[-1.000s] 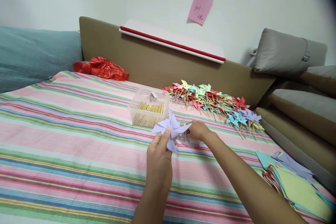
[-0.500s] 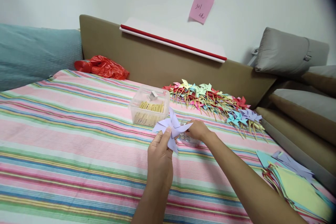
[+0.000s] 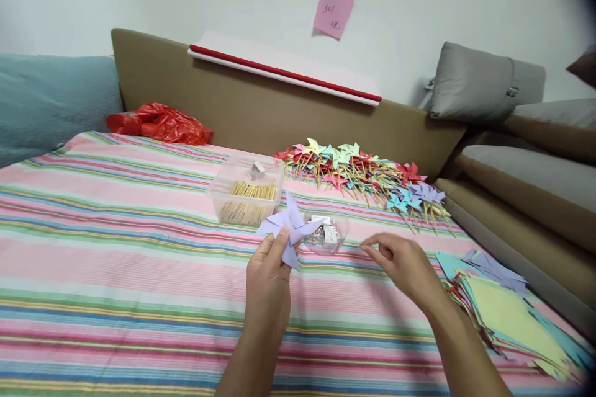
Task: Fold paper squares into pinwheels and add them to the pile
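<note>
A folded lavender paper pinwheel (image 3: 294, 223) is pinched at its middle between the thumb and fingers of my left hand (image 3: 270, 267). Above the striped cloth, to the right, my right hand (image 3: 403, 260) has its thumb and index fingertips pressed together; whatever they hold is too small to make out. Between the two hands stands a small clear round tub (image 3: 343, 237) with little white boxes and tiny metal pieces in it. Just beyond the pinwheel is a clear plastic box (image 3: 214, 198) holding many short wooden sticks (image 3: 254, 191) and a small white box (image 3: 257, 169).
Finished pinwheels on sticks (image 3: 349, 167) lie heaped along the headboard (image 3: 153, 68). Coloured paper sheets (image 3: 507, 310) are stacked at the right, near grey-brown cushions (image 3: 521, 173). A red plastic bag (image 3: 167, 124) lies at the back left on the striped cloth (image 3: 116, 260).
My right hand has come out of the clear tub and moved right, fingertips pinched. My left hand still holds the pinwheel. The whole view has shifted, so things appear further left.
</note>
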`<state>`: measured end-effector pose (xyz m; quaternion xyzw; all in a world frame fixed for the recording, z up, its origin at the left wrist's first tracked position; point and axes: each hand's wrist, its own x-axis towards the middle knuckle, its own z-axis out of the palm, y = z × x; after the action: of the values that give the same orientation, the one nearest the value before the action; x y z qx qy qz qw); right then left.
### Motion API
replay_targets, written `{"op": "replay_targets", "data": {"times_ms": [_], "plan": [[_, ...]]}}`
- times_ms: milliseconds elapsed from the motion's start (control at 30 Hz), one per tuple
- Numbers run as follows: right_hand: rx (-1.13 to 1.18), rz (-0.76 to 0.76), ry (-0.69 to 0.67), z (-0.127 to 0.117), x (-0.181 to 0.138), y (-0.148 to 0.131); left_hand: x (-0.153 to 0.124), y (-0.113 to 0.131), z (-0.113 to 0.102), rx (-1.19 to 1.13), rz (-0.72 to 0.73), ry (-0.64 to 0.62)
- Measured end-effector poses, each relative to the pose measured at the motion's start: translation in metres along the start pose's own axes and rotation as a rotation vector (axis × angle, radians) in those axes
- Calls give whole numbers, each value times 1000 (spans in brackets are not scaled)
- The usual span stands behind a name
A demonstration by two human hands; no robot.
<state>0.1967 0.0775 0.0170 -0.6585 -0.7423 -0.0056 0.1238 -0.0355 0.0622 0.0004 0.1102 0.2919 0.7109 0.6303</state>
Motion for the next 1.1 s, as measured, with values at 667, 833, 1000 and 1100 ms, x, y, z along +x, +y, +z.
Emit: {"op": "replay_targets", "data": {"times_ms": [667, 833, 1000, 1100], "plan": [[-3, 3, 38, 84, -95, 25, 9, -33, 15, 263, 11, 9], [15, 58, -15, 84, -92, 21, 9, -36, 15, 283, 9, 1], [27, 61, -23, 82, -88, 21, 7, -35, 15, 282, 13, 10], [50, 55, 14, 81, -87, 24, 6, -34, 15, 279, 24, 20]]}}
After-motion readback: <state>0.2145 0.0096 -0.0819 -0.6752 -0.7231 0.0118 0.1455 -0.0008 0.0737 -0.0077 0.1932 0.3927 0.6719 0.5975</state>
